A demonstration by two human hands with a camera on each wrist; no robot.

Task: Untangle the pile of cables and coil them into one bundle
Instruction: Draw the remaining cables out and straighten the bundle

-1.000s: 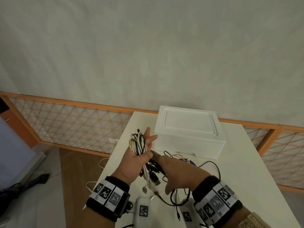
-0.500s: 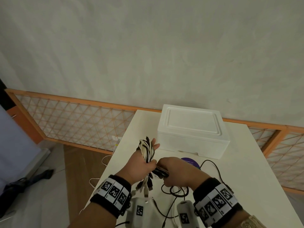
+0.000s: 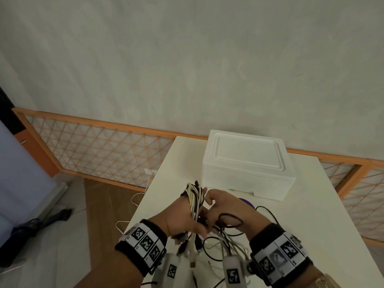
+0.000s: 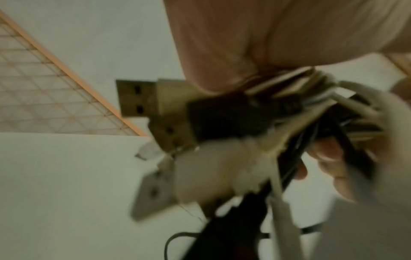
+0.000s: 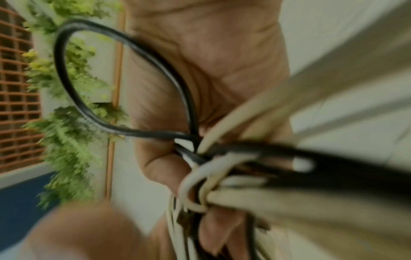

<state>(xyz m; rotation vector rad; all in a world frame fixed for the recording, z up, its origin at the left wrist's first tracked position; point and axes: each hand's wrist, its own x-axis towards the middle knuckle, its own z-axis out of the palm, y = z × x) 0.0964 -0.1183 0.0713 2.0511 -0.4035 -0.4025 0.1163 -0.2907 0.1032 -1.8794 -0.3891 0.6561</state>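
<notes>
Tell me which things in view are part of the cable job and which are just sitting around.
Part of the job:
- cable bundle, gripped in the left hand
- black cable, looped over the right hand
- loose cable ends hanging below both hands

Just lying about:
- white foam box
- purple object, half hidden behind the right hand
- table

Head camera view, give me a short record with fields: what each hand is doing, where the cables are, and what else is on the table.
left hand: grips the cable bundle upright above the table, plugs hanging below the grip
right hand: against the bundle, holding a black cable that loops over its back
loose cables: black and white strands trailing down to the table
foam box: white, lid on, at the table's far side
purple item: mostly hidden behind the right hand
bundle status: not finished, strands still loose
</notes>
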